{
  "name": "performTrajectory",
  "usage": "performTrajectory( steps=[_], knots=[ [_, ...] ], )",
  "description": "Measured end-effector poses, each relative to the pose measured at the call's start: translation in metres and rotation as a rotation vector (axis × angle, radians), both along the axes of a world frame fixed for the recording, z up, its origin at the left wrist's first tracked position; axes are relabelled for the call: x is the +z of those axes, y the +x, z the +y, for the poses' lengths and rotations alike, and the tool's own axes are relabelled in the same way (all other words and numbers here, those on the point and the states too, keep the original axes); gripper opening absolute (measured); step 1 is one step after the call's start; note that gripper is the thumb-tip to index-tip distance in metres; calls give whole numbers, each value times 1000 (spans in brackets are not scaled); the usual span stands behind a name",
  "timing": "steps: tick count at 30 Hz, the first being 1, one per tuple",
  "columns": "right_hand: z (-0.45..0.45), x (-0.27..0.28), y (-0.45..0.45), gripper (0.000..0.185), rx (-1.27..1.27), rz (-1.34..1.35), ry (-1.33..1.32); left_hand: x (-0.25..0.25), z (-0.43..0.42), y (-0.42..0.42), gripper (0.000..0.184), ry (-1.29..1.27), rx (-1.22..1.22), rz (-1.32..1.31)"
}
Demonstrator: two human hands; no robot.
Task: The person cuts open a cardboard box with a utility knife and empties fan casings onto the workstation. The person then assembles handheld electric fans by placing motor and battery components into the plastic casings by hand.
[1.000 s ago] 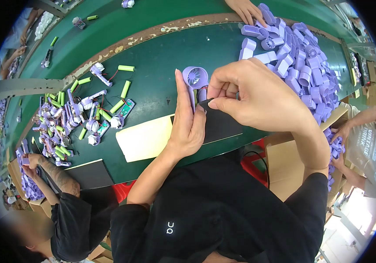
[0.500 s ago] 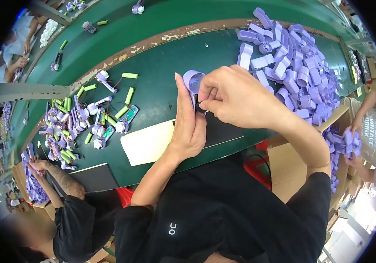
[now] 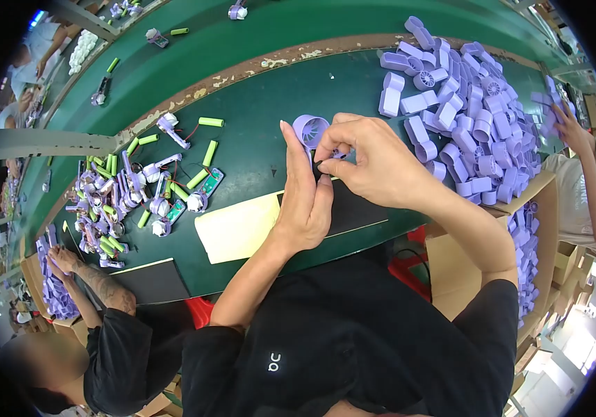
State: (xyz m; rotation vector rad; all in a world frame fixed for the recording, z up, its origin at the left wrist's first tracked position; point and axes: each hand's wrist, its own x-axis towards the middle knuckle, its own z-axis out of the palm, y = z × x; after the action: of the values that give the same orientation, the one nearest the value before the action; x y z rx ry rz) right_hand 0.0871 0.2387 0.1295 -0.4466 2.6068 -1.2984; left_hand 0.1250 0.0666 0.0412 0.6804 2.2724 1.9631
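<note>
As the purple case [image 3: 312,129] is held over the bench [image 3: 252,132], our left hand [image 3: 302,206] cups it, half curled, and our right hand [image 3: 367,156] pinches a small dark piece [image 3: 317,167] against it; similar cases [image 3: 480,126] lie heaped rightward.

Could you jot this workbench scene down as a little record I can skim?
Left hand: holds a purple housing with a round, vaned end
Right hand: pinches what looks like a small dark piece at the housing
Surface: green bench
Near the hands: yellow sheet, black board
Picture left: loose cluster of parts with green cylinders
Picture right: heap of purple housings
</note>
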Motion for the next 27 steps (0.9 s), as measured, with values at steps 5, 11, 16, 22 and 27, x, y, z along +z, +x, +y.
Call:
performTrajectory(
  steps=[5, 11, 16, 22, 27],
  knots=[
    [-12, -14, 2, 5, -107, -60, -51, -3, 6, 3, 81, -43, 71, 66],
    [-12, -38, 7, 9, -187, -125, -168, -14, 2, 3, 77, -111, 77, 40],
    [-15, -50, 17, 13, -282, 171, -156, -8, 2, -1, 78, -59, 71, -7],
    [-15, -45, 25, 16, -270, 273, -266, 8, -3, -4, 79, -60, 2, 38],
    [1, -57, 17, 14, -44, 328, -401, 13, -7, 3, 81, -79, -43, 53]
  ],
)
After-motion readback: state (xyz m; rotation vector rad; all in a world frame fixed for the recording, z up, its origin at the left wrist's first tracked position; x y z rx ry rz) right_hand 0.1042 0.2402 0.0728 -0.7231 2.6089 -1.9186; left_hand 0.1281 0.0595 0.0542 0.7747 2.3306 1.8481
